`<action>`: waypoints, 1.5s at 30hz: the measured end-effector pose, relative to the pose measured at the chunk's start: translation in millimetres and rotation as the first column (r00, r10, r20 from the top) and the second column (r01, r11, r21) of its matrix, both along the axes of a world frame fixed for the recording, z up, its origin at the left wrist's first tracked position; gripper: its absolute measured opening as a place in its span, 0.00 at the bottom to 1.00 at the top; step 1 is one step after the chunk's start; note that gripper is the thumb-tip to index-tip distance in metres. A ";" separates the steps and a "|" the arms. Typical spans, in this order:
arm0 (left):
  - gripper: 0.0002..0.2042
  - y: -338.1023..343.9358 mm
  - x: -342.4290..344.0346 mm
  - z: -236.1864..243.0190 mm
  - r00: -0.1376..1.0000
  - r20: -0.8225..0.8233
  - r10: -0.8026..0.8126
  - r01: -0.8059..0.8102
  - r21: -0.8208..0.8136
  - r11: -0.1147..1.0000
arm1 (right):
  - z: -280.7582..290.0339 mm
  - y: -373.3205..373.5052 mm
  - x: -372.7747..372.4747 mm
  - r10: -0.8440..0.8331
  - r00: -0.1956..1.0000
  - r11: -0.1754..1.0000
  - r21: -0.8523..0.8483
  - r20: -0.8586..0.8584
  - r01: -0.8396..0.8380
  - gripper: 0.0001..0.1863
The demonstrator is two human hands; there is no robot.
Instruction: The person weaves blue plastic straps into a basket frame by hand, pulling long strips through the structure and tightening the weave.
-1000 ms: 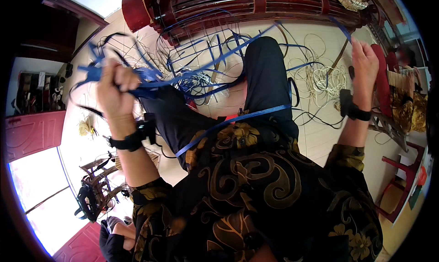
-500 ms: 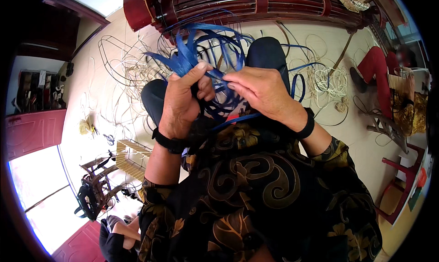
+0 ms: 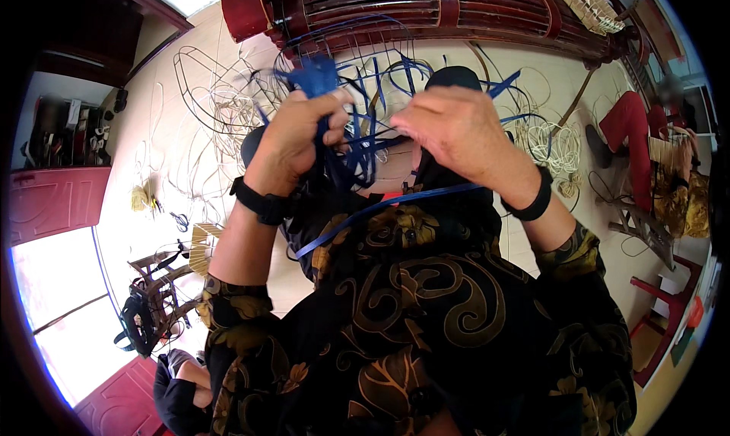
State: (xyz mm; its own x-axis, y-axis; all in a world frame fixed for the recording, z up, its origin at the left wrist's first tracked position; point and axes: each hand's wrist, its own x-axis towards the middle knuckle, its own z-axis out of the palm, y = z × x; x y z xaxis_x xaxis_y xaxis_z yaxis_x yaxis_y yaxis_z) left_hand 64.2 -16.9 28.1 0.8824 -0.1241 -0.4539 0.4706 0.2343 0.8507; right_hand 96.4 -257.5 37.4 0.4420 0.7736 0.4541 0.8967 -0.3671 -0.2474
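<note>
Strips [image 3: 353,164], blue and looped, hang from curled left fingers [image 3: 333,123]; whether right fingers [image 3: 417,121] pinch, I cannot tell.

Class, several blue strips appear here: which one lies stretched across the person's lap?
The lone blue strip slanting over the lap, beside the patterned shirt. Unlike it, other strips form a bundle in the left hand's grip.

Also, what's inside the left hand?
Blue strips fan out, blurred, beyond the left hand, and blue loops hang beside it. The hand covers the gripped stretch; whether they join there cannot be seen.
</note>
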 end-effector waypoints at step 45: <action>0.14 -49.3 -31.0 15.5 0.848 0.387 0.362 -0.217 -0.371 0.903 | -43.1 41.4 12.8 -0.010 0.783 0.995 0.069 -0.622 0.067 0.08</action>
